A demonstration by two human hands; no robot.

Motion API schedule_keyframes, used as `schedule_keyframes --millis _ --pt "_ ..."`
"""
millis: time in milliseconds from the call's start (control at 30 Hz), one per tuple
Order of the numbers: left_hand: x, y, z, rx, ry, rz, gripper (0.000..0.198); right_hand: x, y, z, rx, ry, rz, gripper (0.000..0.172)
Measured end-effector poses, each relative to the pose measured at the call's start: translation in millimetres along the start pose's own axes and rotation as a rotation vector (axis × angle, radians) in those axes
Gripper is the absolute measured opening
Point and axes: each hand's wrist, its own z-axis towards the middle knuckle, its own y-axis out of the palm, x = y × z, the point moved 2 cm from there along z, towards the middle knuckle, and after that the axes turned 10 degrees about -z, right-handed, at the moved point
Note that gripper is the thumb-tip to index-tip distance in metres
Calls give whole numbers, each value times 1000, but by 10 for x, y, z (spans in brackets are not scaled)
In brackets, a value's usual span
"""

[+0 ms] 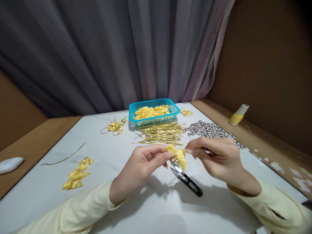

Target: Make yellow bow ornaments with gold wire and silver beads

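Pale-yellow sleeves (80, 208) come in from the bottom edge over the white tabletop (146, 211), and from my remote seat I follow them up to two bare hands almost meeting around a yellow ribbon bow (180, 156). It hangs between them, raised above a pair of black-handled thread snips (191, 186). The left hand (145, 162) has it pinched by its left side between thumb and fingers, silvery beads (174, 161) showing just under the thumb. I judge the relation that matters to be at the bow's right edge: the right hand (219, 159) comes from that side, its grip narrow, fingertips at or just beside the ribbon; I cannot tell whether something fine is caught there. The bow's long axis seems to slant from upper left to lower right, and the left hand is nearer. I can read no brand, label or writing on the snips, the turquoise basket (131, 112) or the yellow thread spool (237, 118).
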Motion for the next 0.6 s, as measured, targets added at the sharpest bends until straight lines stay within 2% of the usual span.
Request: schedule_keyframes --millis 300,500,600 --pt "-11 6 -29 45 112 132 17 -14 59 -19 12 46 46 18" --pt "-9 2 -54 99 212 247 16 -89 107 -93 152 -14 -66 21" --pt "3 8 -66 104 207 270 16 -98 118 -125 159 1 -58 23"
